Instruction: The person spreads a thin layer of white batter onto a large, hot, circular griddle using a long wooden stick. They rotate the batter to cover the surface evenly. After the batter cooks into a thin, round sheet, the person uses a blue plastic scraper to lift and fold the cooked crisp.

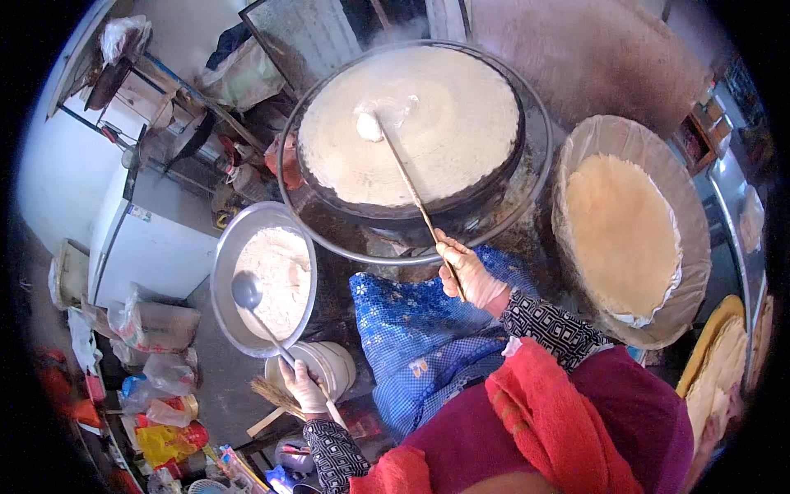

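Observation:
My right hand (471,274), in a thin translucent glove, grips the wooden stick (409,180) of a batter spreader. Its batter-coated head (370,127) touches the pale batter sheet (444,117) covering a large round griddle (407,213). A wetter patch shows just beside the head. Lower left, my gloved left hand (307,388) holds a ladle by its handle (271,336). The ladle's bowl (247,290) is over a metal basin (222,302) of pale flour or thick batter (278,272); whether it touches the contents is unclear.
A metal ring (543,157) surrounds the griddle. To the right stands a plastic-lined basket (691,247) holding round, tan flatbreads (623,234). Below the basin are a white bucket (339,364) and a straw brush (271,395). Plastic bags (163,321) crowd the left; blue patterned cloth (407,333) covers my lap.

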Demonstrator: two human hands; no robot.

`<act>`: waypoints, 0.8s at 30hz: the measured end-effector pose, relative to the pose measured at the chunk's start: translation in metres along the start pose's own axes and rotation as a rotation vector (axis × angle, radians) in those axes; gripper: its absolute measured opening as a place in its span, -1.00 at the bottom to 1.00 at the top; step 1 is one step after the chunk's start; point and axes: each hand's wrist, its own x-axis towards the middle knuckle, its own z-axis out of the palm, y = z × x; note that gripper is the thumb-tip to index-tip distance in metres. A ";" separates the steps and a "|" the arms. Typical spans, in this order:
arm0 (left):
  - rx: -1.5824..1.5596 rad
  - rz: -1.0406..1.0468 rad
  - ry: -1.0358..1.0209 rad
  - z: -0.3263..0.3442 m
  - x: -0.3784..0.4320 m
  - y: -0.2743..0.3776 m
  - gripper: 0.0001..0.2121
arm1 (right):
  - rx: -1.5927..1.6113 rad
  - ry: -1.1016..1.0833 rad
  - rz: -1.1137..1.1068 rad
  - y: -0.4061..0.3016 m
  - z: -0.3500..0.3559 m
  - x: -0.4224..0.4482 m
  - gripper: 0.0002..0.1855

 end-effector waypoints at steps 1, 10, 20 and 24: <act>-0.083 0.000 -0.076 0.011 -0.006 0.020 -0.47 | 0.062 -0.062 0.031 -0.003 -0.003 -0.001 -0.65; -0.219 -0.027 -0.625 0.207 -0.026 0.112 -0.39 | 0.255 -0.148 -0.108 0.010 -0.045 -0.063 -0.53; 0.186 0.094 -0.779 0.341 -0.043 0.061 -0.31 | 0.239 -0.034 0.015 0.017 -0.045 -0.097 -0.67; -0.162 -0.292 -0.877 0.357 -0.074 0.085 -0.61 | 0.164 -0.112 0.065 0.016 -0.038 -0.073 -0.48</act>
